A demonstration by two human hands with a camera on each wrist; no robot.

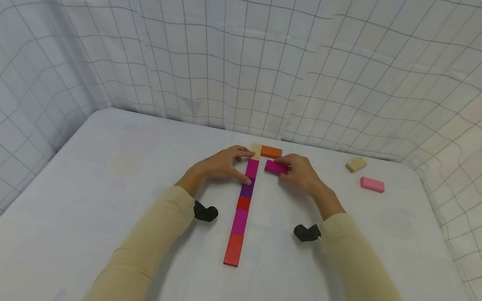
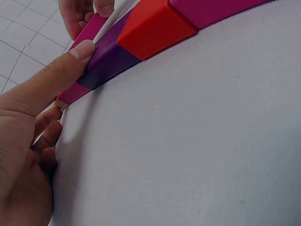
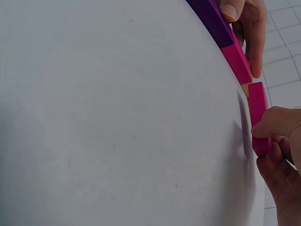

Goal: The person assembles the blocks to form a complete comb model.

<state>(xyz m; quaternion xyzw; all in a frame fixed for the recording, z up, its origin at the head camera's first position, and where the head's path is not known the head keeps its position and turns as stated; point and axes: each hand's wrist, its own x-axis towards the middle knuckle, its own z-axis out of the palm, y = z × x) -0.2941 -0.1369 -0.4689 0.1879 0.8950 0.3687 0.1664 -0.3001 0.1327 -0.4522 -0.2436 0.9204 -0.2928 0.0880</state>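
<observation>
A straight row of blocks runs up the table, with a red block (image 1: 233,250) at the near end and a beige block (image 1: 256,148) at the far end. My left hand (image 1: 226,163) lies against its left side, thumb on the purple block (image 2: 110,56), fingertips by the beige block. An orange block (image 1: 271,152) extends right from the beige one. My right hand (image 1: 301,173) pinches a magenta block (image 3: 258,106) between thumb and fingers, just right of the row and nearer than the orange block. In the right wrist view this block is beside the row's upper magenta block (image 3: 236,61).
On the right of the white table (image 1: 119,205) lie a loose beige block (image 1: 356,164) and a pink block (image 1: 372,184). White gridded curtains (image 1: 254,68) enclose the table at the back and sides. Black pieces (image 1: 205,212) stick out by both sleeves.
</observation>
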